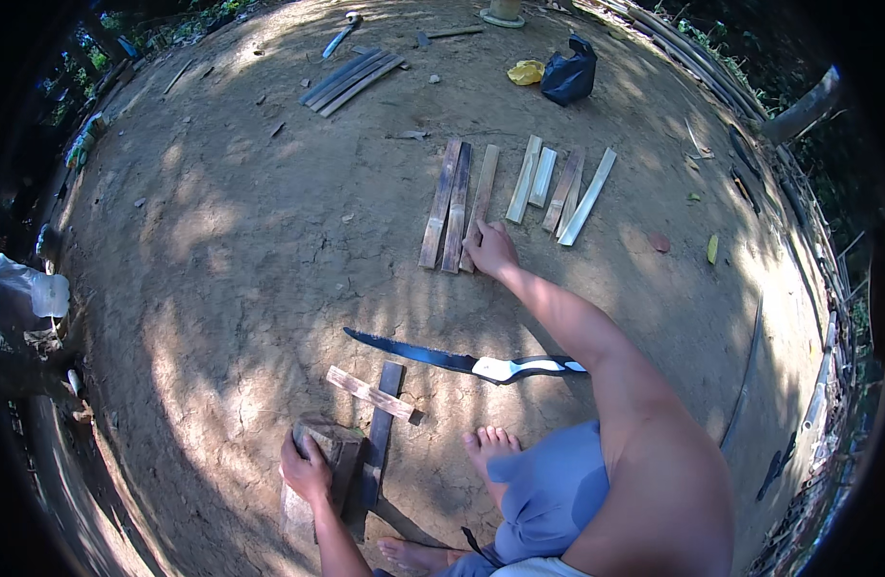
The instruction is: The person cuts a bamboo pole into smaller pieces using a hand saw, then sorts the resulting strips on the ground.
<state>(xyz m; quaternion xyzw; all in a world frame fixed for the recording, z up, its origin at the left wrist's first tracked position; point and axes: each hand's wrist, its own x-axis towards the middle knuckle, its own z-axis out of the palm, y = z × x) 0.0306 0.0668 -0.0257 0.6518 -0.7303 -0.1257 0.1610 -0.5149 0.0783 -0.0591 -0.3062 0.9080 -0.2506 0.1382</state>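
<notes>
Bamboo slats [459,206] are lying side by side on the bare dirt ground [231,269], the nearest three dark and weathered; the right hand [490,249] is reaching out to them, fingers spread and pressing on the lower end of the rightmost of those three, not closed around it; paler slats [561,188] are lying just beside, to the right, slightly fanned; the left hand [306,470] is resting low in the picture, fingers curled over the top of a wooden block [332,452], gripping its edge; two crossed strips of wood [378,404] are lying against that block; a long dark blade with a black-and-white handle [461,362] is lying flat between the hands, touching neither; bare feet [488,446] are showing below it; farther off, another bundle of slats [351,82], a black bag [569,75] and a yellow rag [526,71] are sitting well apart.
</notes>
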